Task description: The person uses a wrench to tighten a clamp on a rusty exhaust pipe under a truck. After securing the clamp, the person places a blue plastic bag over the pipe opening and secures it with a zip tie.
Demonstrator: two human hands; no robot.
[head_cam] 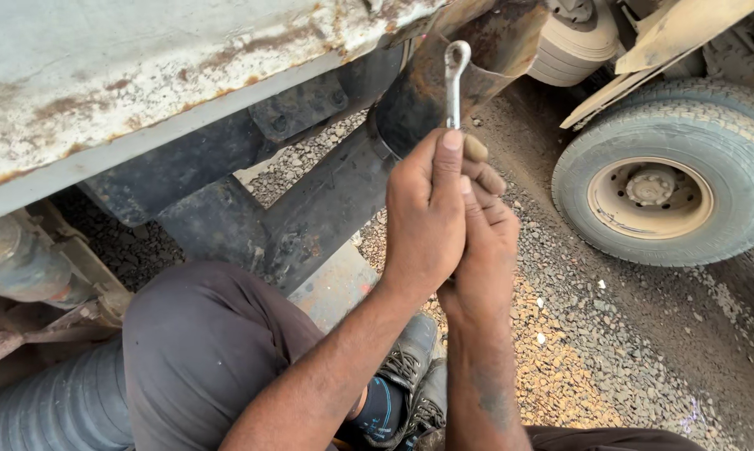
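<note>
The spanner (pixel 455 82), a slim bright metal one with a ring end, stands upright above both hands, its shank clamped in their closed fingers in front of the rusty dark pipe (pixel 444 92) under the vehicle. The left hand (pixel 425 219) wraps the lower shank with its thumb pressed along the steel, seemingly to steady it; the right hand (pixel 484 250) closes against it from the other side, adding grip. The person crouches on gravel (pixel 561 351), knee (pixel 202 334) raised, beside the rust-streaked white body panel (pixel 143 75). A worn tyre (pixel 673 179) stands to the right. No packages, labels or signs are visible.
</note>
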